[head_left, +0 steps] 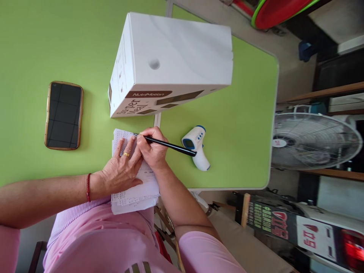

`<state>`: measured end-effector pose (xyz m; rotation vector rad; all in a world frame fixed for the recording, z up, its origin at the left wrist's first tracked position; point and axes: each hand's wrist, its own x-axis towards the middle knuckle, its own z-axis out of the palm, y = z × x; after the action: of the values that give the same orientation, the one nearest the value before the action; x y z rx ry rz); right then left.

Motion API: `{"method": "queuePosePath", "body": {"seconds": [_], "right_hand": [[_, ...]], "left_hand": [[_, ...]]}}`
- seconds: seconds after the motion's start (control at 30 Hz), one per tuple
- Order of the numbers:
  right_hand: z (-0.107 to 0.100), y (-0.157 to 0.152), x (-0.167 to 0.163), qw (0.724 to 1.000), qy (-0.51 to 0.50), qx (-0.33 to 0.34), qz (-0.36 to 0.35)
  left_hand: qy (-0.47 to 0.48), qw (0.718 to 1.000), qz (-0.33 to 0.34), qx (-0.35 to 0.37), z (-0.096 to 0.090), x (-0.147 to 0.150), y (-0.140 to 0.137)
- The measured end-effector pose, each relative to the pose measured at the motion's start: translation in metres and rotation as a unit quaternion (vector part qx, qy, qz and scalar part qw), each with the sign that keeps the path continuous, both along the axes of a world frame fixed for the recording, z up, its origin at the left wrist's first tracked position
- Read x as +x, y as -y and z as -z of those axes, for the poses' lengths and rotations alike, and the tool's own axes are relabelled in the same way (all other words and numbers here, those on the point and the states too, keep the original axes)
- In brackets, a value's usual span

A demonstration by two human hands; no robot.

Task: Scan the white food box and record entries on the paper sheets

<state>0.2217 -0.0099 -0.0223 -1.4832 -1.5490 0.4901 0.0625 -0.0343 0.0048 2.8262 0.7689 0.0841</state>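
My right hand [153,147] grips a black pen [170,145], its tip at the top of a handwritten sheet. Flat across the papers lies my left hand [122,167], fingers spread, with a gold ring and a red string bracelet. The stack of papers [139,191] rests at the table's near edge and hangs partly over it. To the right, under the pen's rear end, a white and blue infrared thermometer [195,142] lies on the table. Just beyond my hands stands a white box [182,49] printed "NutriMotion Super Meal".
A phone in a brown-edged case [64,115] lies at the left on the green table [244,106]. Past the table's right edge are a fan [315,140] and a box with red lettering [290,227]. A red and green round object [278,13] is at the upper right.
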Motion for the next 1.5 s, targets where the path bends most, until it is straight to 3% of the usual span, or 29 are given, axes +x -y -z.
{"method": "queuePosePath", "body": {"seconds": [0.3, 0.67, 0.93, 1.5], "right_hand": [[0.0010, 0.0007, 0.0007, 1.000, 0.017, -0.012, 0.008], [0.0010, 0.0018, -0.0010, 0.999, -0.004, 0.034, 0.030], [0.0016, 0.0014, -0.0004, 0.999, 0.001, -0.007, 0.032], [0.0031, 0.0017, 0.0006, 0.999, -0.001, 0.008, 0.040]], "left_hand": [[-0.005, 1.000, 0.003, -0.002, -0.0027, 0.0003, -0.0013], [-0.010, 1.000, 0.002, -0.005, -0.0028, 0.0003, -0.0012], [-0.002, 1.000, -0.003, 0.002, -0.0006, 0.0006, 0.0001], [-0.022, 1.000, -0.001, -0.018, -0.0052, 0.0003, -0.0013]]}}
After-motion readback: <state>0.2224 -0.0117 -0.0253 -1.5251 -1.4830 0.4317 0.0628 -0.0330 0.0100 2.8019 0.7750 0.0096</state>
